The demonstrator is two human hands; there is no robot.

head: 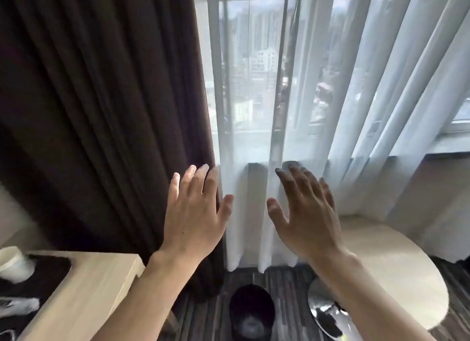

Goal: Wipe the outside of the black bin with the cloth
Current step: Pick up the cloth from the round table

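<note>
A small round black bin [251, 311] stands on the striped carpet at the bottom centre, seen from above, its mouth open. Both my hands are raised in front of the curtains, well above the bin. My left hand [194, 213] is open with fingers spread, its back toward me, in front of the dark curtain's edge. My right hand [305, 213] is likewise open and holds nothing, in front of the sheer curtain. I see no cloth that I can name with certainty; a crumpled whitish thing [19, 306] lies at the far left edge.
A light wooden desk [94, 290] with a black tray [43, 272] and a white cup [15, 264] stands at the lower left. A round pale table [391, 272] on a chrome base [325, 312] stands at the right. A dark curtain [101, 112] and a sheer white curtain [330, 99] hang ahead.
</note>
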